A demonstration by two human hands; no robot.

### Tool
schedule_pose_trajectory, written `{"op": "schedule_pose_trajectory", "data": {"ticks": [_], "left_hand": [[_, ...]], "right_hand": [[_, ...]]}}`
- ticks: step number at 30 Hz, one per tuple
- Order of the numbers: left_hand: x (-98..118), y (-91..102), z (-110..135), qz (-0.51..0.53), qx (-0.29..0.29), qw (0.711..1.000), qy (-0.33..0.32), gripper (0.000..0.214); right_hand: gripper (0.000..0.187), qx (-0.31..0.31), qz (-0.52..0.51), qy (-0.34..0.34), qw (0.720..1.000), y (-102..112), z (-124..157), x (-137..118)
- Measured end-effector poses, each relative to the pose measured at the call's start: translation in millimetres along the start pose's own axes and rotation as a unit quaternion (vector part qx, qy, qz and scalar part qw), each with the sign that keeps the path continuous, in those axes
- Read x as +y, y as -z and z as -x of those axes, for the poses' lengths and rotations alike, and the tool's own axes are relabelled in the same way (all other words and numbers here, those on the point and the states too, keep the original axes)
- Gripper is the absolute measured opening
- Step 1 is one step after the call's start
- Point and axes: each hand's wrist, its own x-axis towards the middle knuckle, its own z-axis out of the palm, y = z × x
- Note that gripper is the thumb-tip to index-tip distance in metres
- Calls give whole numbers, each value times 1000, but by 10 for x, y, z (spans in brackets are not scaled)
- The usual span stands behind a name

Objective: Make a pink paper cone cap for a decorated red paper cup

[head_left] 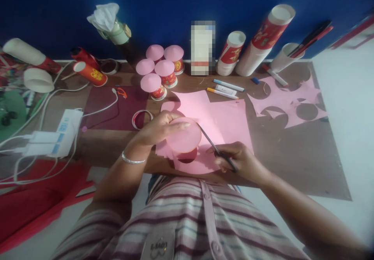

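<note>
Brown table [189,84], mid-frame: my left hand [159,127] pinching pink disc [184,139], right hand [240,154] gripping scissors [209,138]; apparently trimming, turning likely needed.

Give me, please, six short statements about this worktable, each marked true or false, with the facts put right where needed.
1. The right hand holds the scissors. True.
2. The left hand holds nothing. False: it holds a pink paper circle.
3. Five pink cones sit on patterned cups. True.
4. The silver bracelet is on the right wrist. False: it is on the left wrist.
5. The pink sheet with round holes lies to the right of both hands. True.
6. The white power strip stands among the cones. False: it is well to their left.
</note>
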Motion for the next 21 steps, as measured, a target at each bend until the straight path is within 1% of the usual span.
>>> {"op": "schedule_pose_trajectory", "data": {"ticks": [5, 11, 14, 18, 21], "left_hand": [[20, -8, -5, -3, -16, 1000, -4, 34], [39, -3, 6, -12, -16, 1000, -4, 35], [53, -1, 13, -17, -16, 1000, -4, 36], [55, -3, 9, -14, -4, 1000, 2, 37], [50, -4, 1, -8, -6, 1000, 1, 35]], "right_hand": [[31, 1, -12, -8, 1000, -6, -14, -2], [34, -5, -21, 6, 1000, -13, -17, -4], [38, -7, -21, 14, 1000, -9, -11, 10], [43, -5, -22, 12, 1000, -6, -5, 23], [44, -5, -25, -2, 1000, -14, -5, 17]]}}
